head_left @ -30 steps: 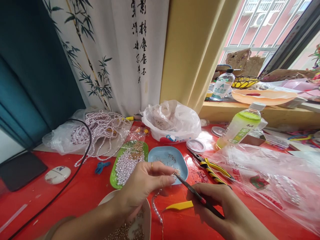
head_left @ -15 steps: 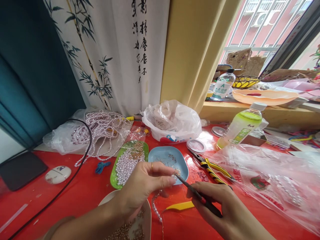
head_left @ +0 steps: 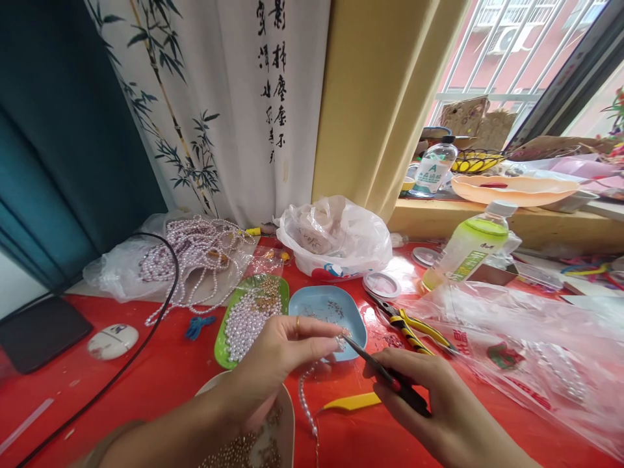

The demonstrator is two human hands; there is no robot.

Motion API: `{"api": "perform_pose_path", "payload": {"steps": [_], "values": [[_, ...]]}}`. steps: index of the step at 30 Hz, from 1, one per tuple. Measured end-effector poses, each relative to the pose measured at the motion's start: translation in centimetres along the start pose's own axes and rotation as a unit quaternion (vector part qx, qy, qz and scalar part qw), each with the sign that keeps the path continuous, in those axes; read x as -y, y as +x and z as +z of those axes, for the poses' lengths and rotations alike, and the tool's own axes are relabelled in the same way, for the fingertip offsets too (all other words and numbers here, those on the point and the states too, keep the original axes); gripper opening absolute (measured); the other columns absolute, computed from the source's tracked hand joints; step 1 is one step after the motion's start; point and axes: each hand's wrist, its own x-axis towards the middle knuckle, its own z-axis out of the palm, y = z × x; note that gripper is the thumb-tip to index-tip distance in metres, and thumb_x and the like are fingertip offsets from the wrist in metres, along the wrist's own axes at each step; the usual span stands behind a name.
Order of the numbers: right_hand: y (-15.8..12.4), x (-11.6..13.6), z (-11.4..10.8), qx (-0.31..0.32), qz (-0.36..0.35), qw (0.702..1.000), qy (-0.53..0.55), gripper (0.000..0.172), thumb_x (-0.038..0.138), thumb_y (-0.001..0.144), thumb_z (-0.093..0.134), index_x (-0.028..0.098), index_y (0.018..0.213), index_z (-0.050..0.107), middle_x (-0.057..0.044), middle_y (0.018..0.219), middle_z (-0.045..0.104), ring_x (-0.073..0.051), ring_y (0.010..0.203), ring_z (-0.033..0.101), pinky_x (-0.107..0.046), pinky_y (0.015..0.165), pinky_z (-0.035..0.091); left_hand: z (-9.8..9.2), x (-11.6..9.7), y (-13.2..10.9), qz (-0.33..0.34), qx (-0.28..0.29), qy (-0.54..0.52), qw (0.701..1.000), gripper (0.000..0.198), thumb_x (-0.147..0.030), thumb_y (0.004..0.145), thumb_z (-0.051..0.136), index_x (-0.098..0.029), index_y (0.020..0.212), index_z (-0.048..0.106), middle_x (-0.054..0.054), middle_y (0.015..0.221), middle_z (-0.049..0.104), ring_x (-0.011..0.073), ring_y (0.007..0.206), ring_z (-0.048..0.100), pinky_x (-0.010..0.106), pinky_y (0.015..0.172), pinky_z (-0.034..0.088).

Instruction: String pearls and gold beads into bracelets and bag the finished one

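My left hand (head_left: pixel 277 354) is closed in a pinch between thumb and forefinger, in front of the blue tray (head_left: pixel 305 300). A thin strand of pearl beads (head_left: pixel 305 400) hangs below it to the red table. My right hand (head_left: pixel 422 390) grips dark tweezers (head_left: pixel 377 368), whose tips meet the left fingertips. The tiny piece at the tips is too small to make out. Yellow tweezers (head_left: pixel 351 402) lie beneath, between the hands. A green tray (head_left: pixel 220 354) of pearl beads stands left of the blue one. Under my left forearm is a pale tray (head_left: pixel 290 429) with small gold beads.
Yellow-and-black pliers (head_left: pixel 414 328) rest right of the blue tray. Further right are a drink bottle (head_left: pixel 470 244) and a clear plastic bag (head_left: pixel 531 351). A white bag (head_left: pixel 336 240) sits at the back. On the left, a black cable (head_left: pixel 168 292) crosses near a mouse (head_left: pixel 113 341).
The pinched left fingers and tweezer tips stay together, with only slight shifts. The hanging bead strand shows a little more below the left hand.
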Motion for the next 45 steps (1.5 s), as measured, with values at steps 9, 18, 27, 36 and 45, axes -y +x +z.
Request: {"api": "perform_pose_path", "payload": {"steps": [9,18,27,36,45], "values": [[-0.3,0.0,-1.6,0.113,-0.008,0.989,-0.098,0.02,0.014,0.072,0.05,0.023,0.087,0.059,-0.005,0.089,0.063,-0.02,0.077,0.058,-0.03,0.064,0.045,-0.8,-0.3,1.0,0.034,-0.015,-0.007,0.999,0.035,-0.026,0.066,0.068,-0.016,0.099,0.062,0.006,0.079,0.068,0.0118,0.072,0.058,0.023,0.069,0.042],[-3.3,-0.8,3.4,0.142,-0.081,0.978,-0.129,0.02,0.012,0.074,0.047,0.022,0.084,0.062,-0.007,0.085,0.062,-0.02,0.075,0.056,-0.031,0.068,0.047,-1.0,-0.3,1.3,0.072,0.005,0.044,0.996,0.047,-0.026,0.07,0.064,-0.017,0.115,0.052,0.007,0.08,0.068,0.0137,0.07,0.06,0.025,0.064,0.045],[-4.4,-0.5,2.9,0.013,0.008,1.0,-0.023,0.017,0.03,0.082,0.047,0.018,0.091,0.057,-0.007,0.088,0.061,-0.019,0.078,0.056,-0.032,0.069,0.047,0.0,-0.2,0.0,0.101,0.04,0.117,0.987,0.031,-0.022,0.066,0.065,-0.013,0.096,0.063,0.009,0.087,0.069,0.0186,0.085,0.061,0.03,0.076,0.046],[-0.3,2.2,2.5,-0.005,0.109,0.919,0.378,0.02,0.031,0.075,0.054,0.017,0.087,0.052,0.003,0.061,0.057,-0.01,0.05,0.055,-0.022,0.049,0.044,0.3,0.3,-0.6,0.148,0.045,0.224,0.962,0.031,-0.026,0.069,0.062,-0.015,0.097,0.063,0.006,0.084,0.067,0.0185,0.079,0.061,0.03,0.074,0.048],[-0.7,2.4,1.1,-0.022,0.102,0.921,0.375,0.029,0.042,0.076,0.051,0.016,0.065,0.054,0.004,0.047,0.052,-0.007,0.041,0.046,-0.021,0.044,0.036,-0.2,0.4,-0.5,0.234,0.039,0.342,0.909,0.024,-0.026,0.072,0.059,-0.019,0.094,0.065,0.005,0.082,0.065,0.0177,0.078,0.059,0.03,0.073,0.045]]}}
